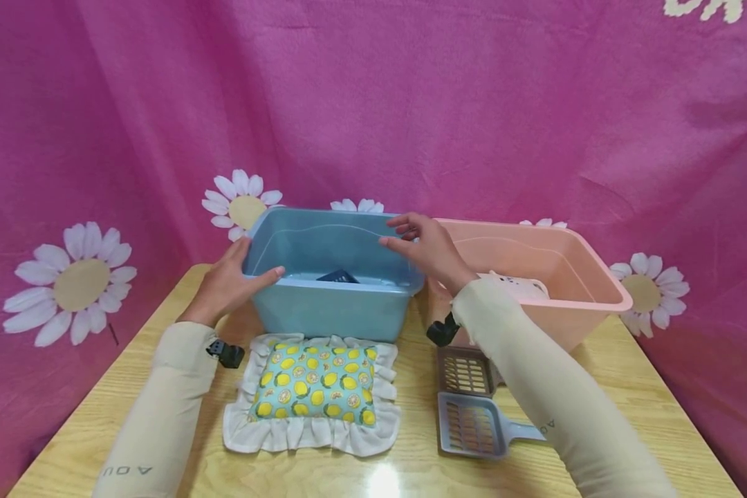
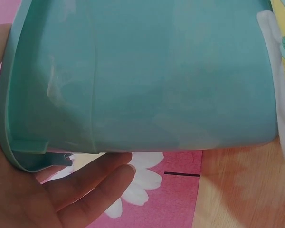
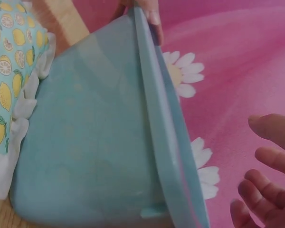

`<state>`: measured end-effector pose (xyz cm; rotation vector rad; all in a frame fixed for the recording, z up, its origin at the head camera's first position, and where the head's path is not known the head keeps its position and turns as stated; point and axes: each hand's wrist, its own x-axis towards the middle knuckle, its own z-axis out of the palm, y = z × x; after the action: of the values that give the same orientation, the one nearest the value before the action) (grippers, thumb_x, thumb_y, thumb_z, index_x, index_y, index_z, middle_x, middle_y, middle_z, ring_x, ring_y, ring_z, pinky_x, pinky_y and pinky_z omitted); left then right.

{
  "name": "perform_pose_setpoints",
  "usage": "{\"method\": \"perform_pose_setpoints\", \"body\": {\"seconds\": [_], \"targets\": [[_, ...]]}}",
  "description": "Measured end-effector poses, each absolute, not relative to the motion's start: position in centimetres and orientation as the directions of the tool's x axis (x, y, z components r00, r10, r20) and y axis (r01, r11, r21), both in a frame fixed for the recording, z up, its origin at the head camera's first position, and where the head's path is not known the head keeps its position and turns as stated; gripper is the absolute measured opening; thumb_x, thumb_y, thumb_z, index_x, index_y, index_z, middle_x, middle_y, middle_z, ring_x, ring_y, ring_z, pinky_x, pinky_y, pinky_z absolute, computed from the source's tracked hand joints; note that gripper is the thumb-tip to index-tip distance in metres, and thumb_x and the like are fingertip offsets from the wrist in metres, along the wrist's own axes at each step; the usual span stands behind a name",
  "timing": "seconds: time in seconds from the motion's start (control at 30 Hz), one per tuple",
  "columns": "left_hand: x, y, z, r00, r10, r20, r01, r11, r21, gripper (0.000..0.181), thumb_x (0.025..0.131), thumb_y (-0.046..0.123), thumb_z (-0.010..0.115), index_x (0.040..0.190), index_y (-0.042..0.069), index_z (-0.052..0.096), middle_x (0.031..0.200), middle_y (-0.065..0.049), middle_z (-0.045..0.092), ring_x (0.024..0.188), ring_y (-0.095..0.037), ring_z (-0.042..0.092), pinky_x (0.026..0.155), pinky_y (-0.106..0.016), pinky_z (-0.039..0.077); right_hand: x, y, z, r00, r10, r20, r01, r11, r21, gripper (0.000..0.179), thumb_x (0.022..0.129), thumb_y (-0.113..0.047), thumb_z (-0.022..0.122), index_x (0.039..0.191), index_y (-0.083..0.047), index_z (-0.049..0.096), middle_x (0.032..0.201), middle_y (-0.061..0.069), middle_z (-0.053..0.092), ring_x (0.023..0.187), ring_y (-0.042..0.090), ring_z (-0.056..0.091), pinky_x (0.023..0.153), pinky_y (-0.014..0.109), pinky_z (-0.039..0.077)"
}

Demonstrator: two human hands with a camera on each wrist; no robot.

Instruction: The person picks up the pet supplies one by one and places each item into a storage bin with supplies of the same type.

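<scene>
A blue plastic bin [image 1: 330, 311] stands at the back of the table. My left hand [image 1: 230, 280] holds its left end, thumb over the front rim and fingers against the outside. In the left wrist view, the fingers [image 2: 95, 190] curl beneath the rim corner. Over the bin's right end hovers my right hand [image 1: 432, 249], fingers loosely bent with nothing between them. The right wrist view shows that hand [image 3: 270, 175] apart from the rim. A small dark item [image 1: 338, 277] lies on the bin's floor; its kind cannot be made out.
Right of the blue bin stands a pink bin [image 1: 579, 325] with a white, dark-spotted thing [image 1: 517, 285] inside. A lemon-print pillow [image 1: 316, 380] with white ruffles lies in front. A brown slotted scoop [image 1: 463, 371] and a grey-blue slotted scoop [image 1: 473, 425] lie at right.
</scene>
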<state>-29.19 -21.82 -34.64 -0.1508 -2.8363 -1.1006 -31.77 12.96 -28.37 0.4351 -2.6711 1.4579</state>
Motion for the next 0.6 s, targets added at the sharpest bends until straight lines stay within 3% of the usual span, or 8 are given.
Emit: {"method": "perform_pose_setpoints", "body": {"seconds": [0.6], "targets": [[-29.2, -21.6, -34.7, -0.989, 0.062, 0.133, 0.136, 0.732, 0.668, 0.109, 0.080, 0.069, 0.060, 0.156, 0.021, 0.000, 0.160, -0.015, 0.013, 0.136, -0.050, 0.027, 0.092, -0.073, 0.036, -25.8, 18.5, -29.6, -0.877, -0.316, 0.362, -0.478, 0.507, -0.717, 0.035, 0.086, -0.024, 0.074, 0.116, -0.009, 0.067, 0.110, 0.007, 0.067, 0.096, 0.019, 0.059, 0.080, 0.035, 0.051]]}}
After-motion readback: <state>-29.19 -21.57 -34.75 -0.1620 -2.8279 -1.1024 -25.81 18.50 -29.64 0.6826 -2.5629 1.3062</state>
